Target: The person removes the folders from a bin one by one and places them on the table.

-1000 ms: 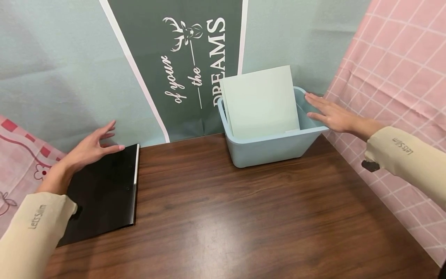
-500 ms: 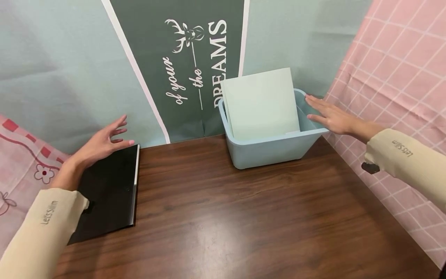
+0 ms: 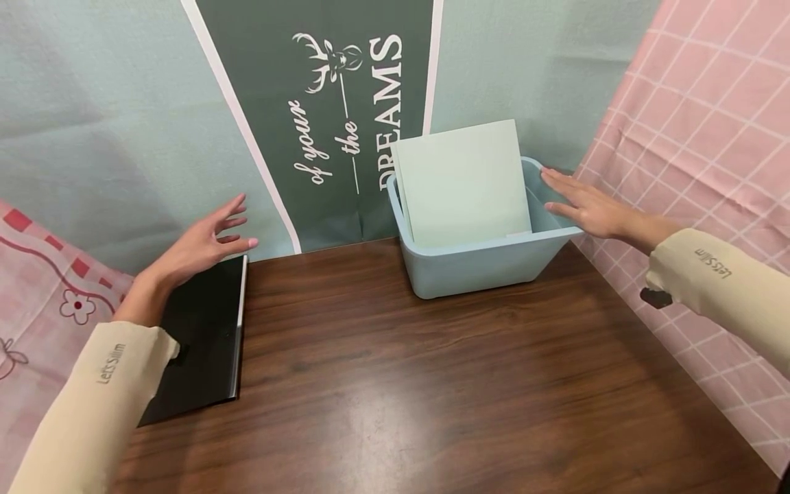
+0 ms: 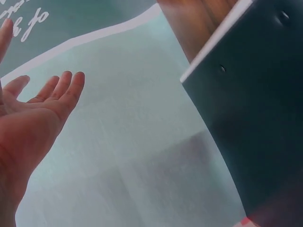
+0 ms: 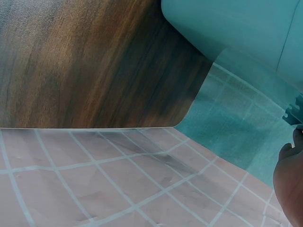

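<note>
Left hand: shifted rightward since the earlier frames, fingers loosely spread, holding nothing, near black folder at left on table. Right hand: unmoved, fingers extended at rim of blue bin containing pale sheet; contact unclear. Backdrop: "of your", "the", "DREAMS". Sleeves: "Let'sSlim"; left one hides part of folder.

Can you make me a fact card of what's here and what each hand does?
Surface: brown wood-grain table
Container: pale-blue rectangular plastic bin, on table
In bin: flat pale-green rectangle, tilted, material unclear
Left of bin: flat glossy-black rectangular folder
Left hand: holding nothing, near folder
Right hand: fingers straight, at bin's right end
</note>
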Demonstrator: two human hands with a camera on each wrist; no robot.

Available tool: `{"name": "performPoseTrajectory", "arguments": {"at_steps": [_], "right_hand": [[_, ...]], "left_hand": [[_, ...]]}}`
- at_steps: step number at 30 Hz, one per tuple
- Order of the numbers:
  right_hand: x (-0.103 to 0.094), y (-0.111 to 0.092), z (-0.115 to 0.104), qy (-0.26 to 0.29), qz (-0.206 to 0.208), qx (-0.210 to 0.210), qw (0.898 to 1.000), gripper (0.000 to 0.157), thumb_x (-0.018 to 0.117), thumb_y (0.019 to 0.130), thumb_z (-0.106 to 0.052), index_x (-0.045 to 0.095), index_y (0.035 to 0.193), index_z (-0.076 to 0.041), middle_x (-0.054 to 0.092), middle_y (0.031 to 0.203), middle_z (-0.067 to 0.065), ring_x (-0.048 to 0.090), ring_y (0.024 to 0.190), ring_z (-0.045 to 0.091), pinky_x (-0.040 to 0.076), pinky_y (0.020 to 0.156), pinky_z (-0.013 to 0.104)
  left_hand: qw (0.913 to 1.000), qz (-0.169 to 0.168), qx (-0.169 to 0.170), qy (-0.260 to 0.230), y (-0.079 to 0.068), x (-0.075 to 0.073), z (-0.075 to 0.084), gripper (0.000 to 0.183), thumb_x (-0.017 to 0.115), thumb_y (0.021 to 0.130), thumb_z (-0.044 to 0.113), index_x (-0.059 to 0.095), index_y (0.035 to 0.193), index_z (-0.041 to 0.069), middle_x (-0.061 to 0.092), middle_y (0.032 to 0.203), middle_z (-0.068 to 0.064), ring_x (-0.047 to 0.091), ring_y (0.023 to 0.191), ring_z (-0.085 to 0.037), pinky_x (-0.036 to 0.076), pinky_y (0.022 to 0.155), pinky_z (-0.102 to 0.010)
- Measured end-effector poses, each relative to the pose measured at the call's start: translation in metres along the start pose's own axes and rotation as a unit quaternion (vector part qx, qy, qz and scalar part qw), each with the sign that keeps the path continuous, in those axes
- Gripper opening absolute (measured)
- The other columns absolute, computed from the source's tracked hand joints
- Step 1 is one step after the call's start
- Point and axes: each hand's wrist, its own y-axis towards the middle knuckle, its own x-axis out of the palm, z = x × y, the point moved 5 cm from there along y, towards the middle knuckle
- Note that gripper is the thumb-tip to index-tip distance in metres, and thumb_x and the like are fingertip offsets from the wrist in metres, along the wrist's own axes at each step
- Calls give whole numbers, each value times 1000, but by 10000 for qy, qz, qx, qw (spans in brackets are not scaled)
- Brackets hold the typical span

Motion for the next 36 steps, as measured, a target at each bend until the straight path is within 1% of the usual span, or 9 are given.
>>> {"name": "performPoseTrajectory", "arguments": {"at_steps": [5, 13, 22, 26, 33, 36], "right_hand": [[1, 1, 1, 8, 1, 1, 10000, 74, 50, 113, -32, 14, 169, -1, 10, 175, 25, 10, 160, 49, 8, 129, 64], [0, 2, 2, 23, 24, -10, 10000, 72, 49, 113, -31, 15, 168, 1, 11, 174, 26, 11, 160, 48, 8, 130, 62], [-1, 1, 0, 10, 16, 1, 10000, 73, 50, 113, -32, 15, 168, 0, 11, 174, 25, 11, 161, 48, 8, 130, 62], [-1, 0, 0, 6, 36, 5, 10000, 73, 51, 112, -31, 16, 169, -1, 12, 175, 25, 12, 160, 47, 9, 129, 63], [0, 0, 0, 76, 91, -71, 9999, 73, 52, 112, -29, 17, 168, 1, 12, 174, 25, 12, 160, 48, 9, 129, 62], [0, -1, 0, 74, 94, -77, 9999, 72, 52, 112, -29, 16, 168, 0, 11, 175, 25, 11, 160, 48, 8, 130, 62]], "left_hand": [[10000, -19, 28, -21, 9, 3, 9, 96, 73, 102, 26, 7, 172, 30, 24, 176, -8, 31, 158, -32, 37, 118, -62], [9980, -13, 299, -558, 22, 14, 23, 95, 74, 101, 19, 12, 172, 27, 25, 175, -10, 31, 159, -31, 32, 123, -60], [9961, 1, 401, -791, 33, 26, 34, 93, 74, 101, 17, 15, 172, 25, 28, 174, -11, 33, 158, -29, 32, 124, -58], [9949, -27, 438, -913, 39, 32, 40, 92, 74, 101, 19, 16, 172, 25, 28, 173, -13, 32, 158, -31, 32, 124, -58], [9928, 100, 601, -1032, 47, 38, 49, 90, 76, 100, 18, 21, 171, 24, 33, 171, -12, 34, 158, -27, 32, 126, -53], [9912, 95, 659, -1144, 52, 41, 52, 90, 75, 100, 16, 21, 171, 22, 33, 171, -13, 34, 158, -28, 31, 126, -52]]}}
